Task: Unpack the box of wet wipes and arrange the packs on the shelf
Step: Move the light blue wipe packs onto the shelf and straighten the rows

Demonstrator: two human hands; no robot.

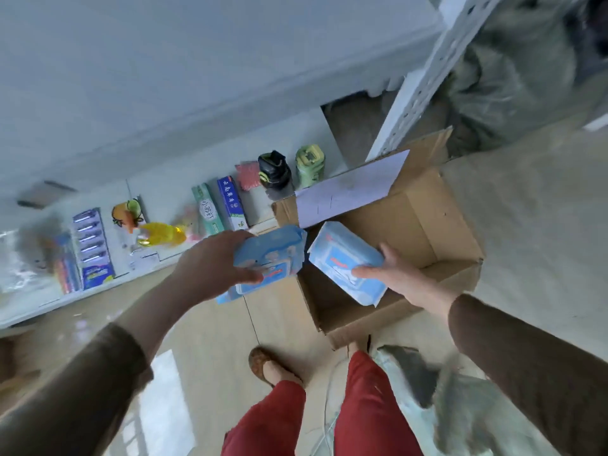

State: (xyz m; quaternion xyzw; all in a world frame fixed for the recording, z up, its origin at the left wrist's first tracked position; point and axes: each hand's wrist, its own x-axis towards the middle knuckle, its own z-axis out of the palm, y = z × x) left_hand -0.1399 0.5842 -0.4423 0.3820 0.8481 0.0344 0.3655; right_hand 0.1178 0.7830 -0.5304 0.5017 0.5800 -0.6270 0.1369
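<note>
Hands first: the left hand [214, 264] grips a blue wet-wipe pack [268, 258], thumb across its printed face and fingers curled over the far edge, holding it above the floor between the shelf and the carton. A second blue edge pokes out beneath that pack, but whether it is another pack cannot be told. The right hand [393, 271] holds a second wet-wipe pack [345, 261] from its right side, thumb on top, the other fingers hidden underneath; this pack hangs over the open cardboard box [427, 225]. The two packs are just beside each other, not touching. A white paper sheet [348, 189] lies across the box's far flap and hides part of its inside. On the low white shelf [108, 284] stand toothpaste cartons [218, 209], a razor card [92, 245] and two small bottles [291, 169]; its left end is smeared by motion blur and cut off.
</note>
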